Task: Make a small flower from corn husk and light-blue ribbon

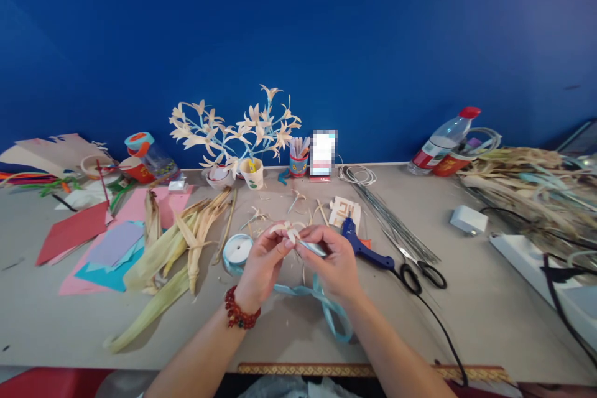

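Above the middle of the table, my left hand (267,256) pinches a small pale corn husk flower (291,234). Close against it, my right hand (332,262) has its fingers closed on a light blue ribbon (313,249) at the flower's base. A loop of that ribbon hangs below my right hand, and a strip runs left under my hands. The ribbon roll (238,250) lies just left of my left hand. Beyond my fingers are loose husk petals (295,200). A blue glue gun (368,250) lies right of my right hand.
Black-handled scissors (422,273) and thin wires (394,217) lie to the right, near a white power strip (536,273). Husks (186,236) and coloured paper (112,249) spread leftward. Behind stand a cup (252,178) with husk flowers and a tilted bottle (441,143).
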The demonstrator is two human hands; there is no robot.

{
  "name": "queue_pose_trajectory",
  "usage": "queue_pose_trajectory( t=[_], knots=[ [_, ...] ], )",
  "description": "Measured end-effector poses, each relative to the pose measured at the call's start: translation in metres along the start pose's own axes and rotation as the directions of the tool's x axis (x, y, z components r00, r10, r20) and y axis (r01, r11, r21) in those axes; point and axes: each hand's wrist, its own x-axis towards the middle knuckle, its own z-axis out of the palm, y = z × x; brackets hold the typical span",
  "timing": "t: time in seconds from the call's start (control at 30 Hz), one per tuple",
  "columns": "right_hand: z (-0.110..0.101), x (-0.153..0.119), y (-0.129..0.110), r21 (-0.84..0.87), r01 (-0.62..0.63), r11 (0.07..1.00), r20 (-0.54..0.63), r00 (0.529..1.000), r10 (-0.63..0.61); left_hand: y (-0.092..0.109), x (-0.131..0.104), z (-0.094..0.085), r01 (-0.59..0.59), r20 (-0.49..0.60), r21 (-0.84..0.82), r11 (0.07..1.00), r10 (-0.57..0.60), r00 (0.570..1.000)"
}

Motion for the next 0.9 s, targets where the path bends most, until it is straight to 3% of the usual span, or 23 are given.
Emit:
queue_pose_trajectory(
  t=[0.13, 0.33, 0.63, 0.77, 0.9],
  knots=[
    [-0.002, 0.002, 0.000, -0.029, -0.028, 0.999, 0.028, 0.999, 0.029, 0.000, 0.000, 0.000, -0.013, -0.022, 0.021, 1.000, 0.013, 1.000],
    [-0.007, 0.005, 0.009, 0.127, -0.218, 0.968, 0.113, 0.972, 0.205, 0.001, 0.001, 0.000, -0.023, 0.032, 0.024, 0.999, 0.023, 0.999],
    [-0.003, 0.004, -0.002, 0.031, -0.096, 0.995, 0.076, 0.993, 0.093, -0.001, 0.000, 0.000, -0.025, -0.058, 0.050, 0.998, 0.028, 0.998],
    [-0.006, 0.006, 0.002, 0.087, -0.172, 0.981, 0.121, 0.980, 0.161, 0.001, 0.001, 0.002, -0.074, 0.001, 0.049, 0.996, 0.074, 0.997],
    [-0.008, 0.006, 0.005, 0.151, -0.257, 0.954, 0.157, 0.960, 0.234, 0.003, 0.000, 0.001, -0.033, -0.003, 0.045, 0.998, 0.033, 0.999]
  ],
)
